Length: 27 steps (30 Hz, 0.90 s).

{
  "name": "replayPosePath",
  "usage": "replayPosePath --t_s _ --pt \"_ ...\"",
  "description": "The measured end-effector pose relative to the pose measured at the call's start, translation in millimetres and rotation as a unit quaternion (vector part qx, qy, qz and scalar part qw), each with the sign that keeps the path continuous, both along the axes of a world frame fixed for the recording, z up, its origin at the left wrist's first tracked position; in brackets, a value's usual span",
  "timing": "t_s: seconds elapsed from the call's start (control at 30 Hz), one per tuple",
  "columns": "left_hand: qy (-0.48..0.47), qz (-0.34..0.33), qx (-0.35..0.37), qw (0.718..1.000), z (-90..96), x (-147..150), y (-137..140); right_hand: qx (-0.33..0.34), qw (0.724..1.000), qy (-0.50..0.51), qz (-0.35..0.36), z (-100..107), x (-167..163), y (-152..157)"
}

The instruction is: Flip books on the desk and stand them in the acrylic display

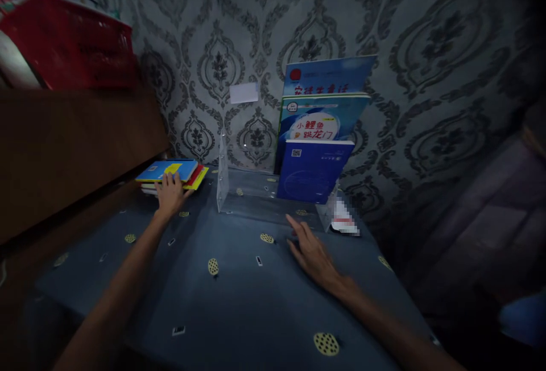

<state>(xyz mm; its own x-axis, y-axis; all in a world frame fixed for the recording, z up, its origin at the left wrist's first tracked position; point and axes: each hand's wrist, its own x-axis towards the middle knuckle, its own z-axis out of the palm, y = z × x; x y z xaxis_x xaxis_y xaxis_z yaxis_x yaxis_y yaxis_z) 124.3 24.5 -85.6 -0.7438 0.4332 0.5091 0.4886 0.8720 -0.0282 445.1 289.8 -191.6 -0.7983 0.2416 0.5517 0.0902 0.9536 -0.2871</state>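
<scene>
My left hand (170, 194) lies against the front of a small stack of books at the far left of the table. Its fingers are spread over the blue-and-yellow top book (160, 170), with the thumb out to the right. Below that book, red and yellow edges stick out. My right hand (313, 256) is open and holds nothing, its fingers apart, just in front of a clear plastic book rack (223, 180). At the rack's right end stand several books: a dark blue one (315, 172) in front, a teal picture book (315, 123) behind it, and a taller blue book (328, 75) at the back.
A dark patterned cloth (239, 303) covers the table. To the left, a red basket (81, 41) sits on a brown wooden piece of furniture (81, 155). A white blurred-out item (343, 220) lies right of the rack. The patterned wall carries a small white label (244, 93).
</scene>
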Motion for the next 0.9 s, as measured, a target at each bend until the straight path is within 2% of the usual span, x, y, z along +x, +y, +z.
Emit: replayPosePath --t_s 0.1,0.3,0.43,0.53,0.63,0.77,0.9 --pt "-0.010 0.001 -0.038 0.999 5.2 -6 -5 -0.014 1.000 -0.027 0.003 -2 0 -1" --pt "-0.008 -0.029 -0.060 0.998 13.3 -12 -13 -0.024 0.999 -0.039 0.006 -2 1 -1" --pt "0.001 -0.065 -0.069 0.996 10.6 -9 -30 -0.027 0.999 -0.030 0.013 -1 2 -2" --pt "0.013 -0.096 -0.068 0.993 -2.8 -3 -49 -0.036 0.999 -0.024 0.021 2 3 -2" --pt "0.047 -0.142 -0.037 0.988 -26.3 5 -71 -0.076 0.996 -0.018 0.044 5 3 -5" --pt "0.172 -0.261 0.073 0.947 -55.3 21 -94 -0.168 0.981 -0.007 0.093 10 -3 -24" --pt "0.217 -0.305 0.117 0.920 -65.5 60 -105 -0.239 0.961 -0.016 0.139 15 -15 -51"
